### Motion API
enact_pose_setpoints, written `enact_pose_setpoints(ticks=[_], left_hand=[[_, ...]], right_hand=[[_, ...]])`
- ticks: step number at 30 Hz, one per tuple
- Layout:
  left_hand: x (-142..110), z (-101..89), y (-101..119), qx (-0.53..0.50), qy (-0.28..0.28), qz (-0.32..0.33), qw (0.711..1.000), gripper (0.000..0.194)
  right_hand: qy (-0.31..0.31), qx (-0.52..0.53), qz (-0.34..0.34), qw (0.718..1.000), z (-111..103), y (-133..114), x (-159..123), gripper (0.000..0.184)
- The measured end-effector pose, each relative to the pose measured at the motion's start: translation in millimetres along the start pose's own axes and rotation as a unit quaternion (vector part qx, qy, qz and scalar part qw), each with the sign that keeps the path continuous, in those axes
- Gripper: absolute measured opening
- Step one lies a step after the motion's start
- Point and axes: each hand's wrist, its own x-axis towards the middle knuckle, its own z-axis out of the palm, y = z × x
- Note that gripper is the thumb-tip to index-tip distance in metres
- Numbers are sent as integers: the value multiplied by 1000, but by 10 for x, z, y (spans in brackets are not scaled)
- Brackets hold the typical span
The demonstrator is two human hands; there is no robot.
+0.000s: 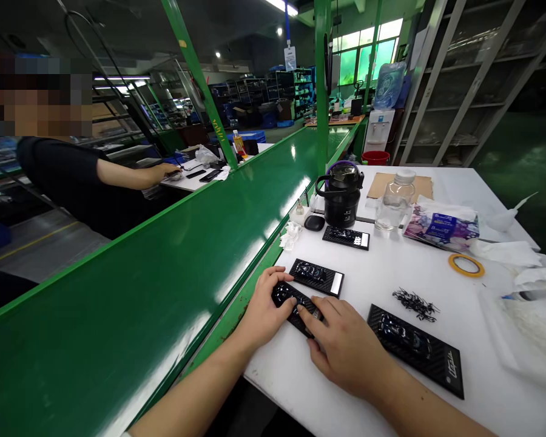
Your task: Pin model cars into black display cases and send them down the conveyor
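Just right of the green conveyor [164, 273], the left hand [264, 308] is pinching a mounted model car [283, 294] between thumb and fingers, seemingly to steady it — the right hand [346, 340] is resting fingertips there, its grip impossible to tell.

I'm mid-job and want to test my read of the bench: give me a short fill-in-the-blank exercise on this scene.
1. Counting the model car that the left hand and right hand touch, the table bears ____ such cars.
2. The orange ring on the table is a roll of ____.
3. The bin by the water dispenser is coloured ____.
4. The long conveyor beside the table is coloured ____.

Missing words: four; tape; red; green.
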Motion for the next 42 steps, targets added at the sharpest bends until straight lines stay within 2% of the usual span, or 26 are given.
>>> enact_pose_setpoints(ticks=[14,23,30,37,42], left_hand=[[5,21,-24,32,-5,0,999,35],[-2,26,-32,10,-3,-21,1000,39],[-42,41,-6,-12,5,-34,999,43],[-108,40,52,-22,13,-46,999,44],[-106,46,31,-29,8,-47,998,43]], right_hand=[[-5,9,4,1000,-20,12,-1,49],[27,12,1,1000,53,19,-19,49],[128,-35,-63,989,201,100,-25,46],[177,-127,-147,965,327,244,-28,42],[188,-152,-165,956,335,240,-10,40]])
